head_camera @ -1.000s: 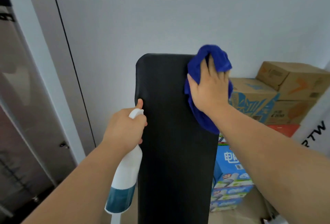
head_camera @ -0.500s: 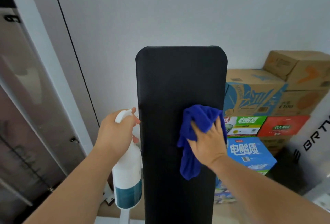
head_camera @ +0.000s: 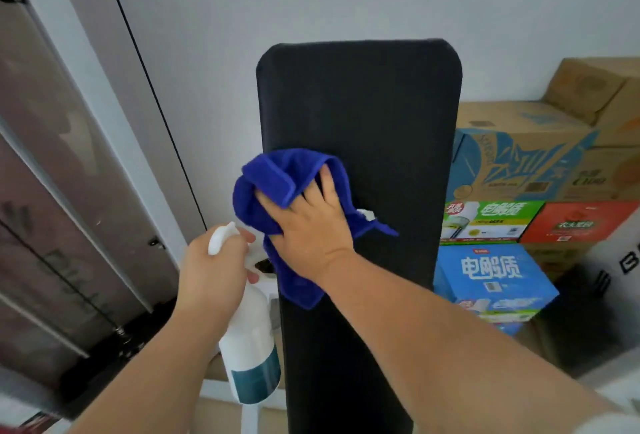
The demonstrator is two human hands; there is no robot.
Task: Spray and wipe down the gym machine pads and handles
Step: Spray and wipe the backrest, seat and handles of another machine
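Observation:
A long black machine pad (head_camera: 360,104) stands upright in the middle of the view, against a pale wall. My right hand (head_camera: 308,222) presses a crumpled blue cloth (head_camera: 273,177) flat against the pad's left half, about midway up. Part of the cloth hangs below my palm over the pad's left edge. My left hand (head_camera: 213,267) grips the neck of a white spray bottle (head_camera: 251,347) with a teal band, just left of the pad. The nozzle end is hidden behind my fingers and the cloth.
Stacked cardboard and printed cartons (head_camera: 519,156) fill the right side behind the pad, with a blue carton (head_camera: 491,277) lowest. A glass sliding door with a grey frame (head_camera: 79,170) runs along the left. A white frame bar (head_camera: 214,388) lies at floor level.
My right hand swept the cloth from the pad's top right corner down to its middle, then across to the left edge. The left hand with the bottle dropped slightly and stayed beside the pad.

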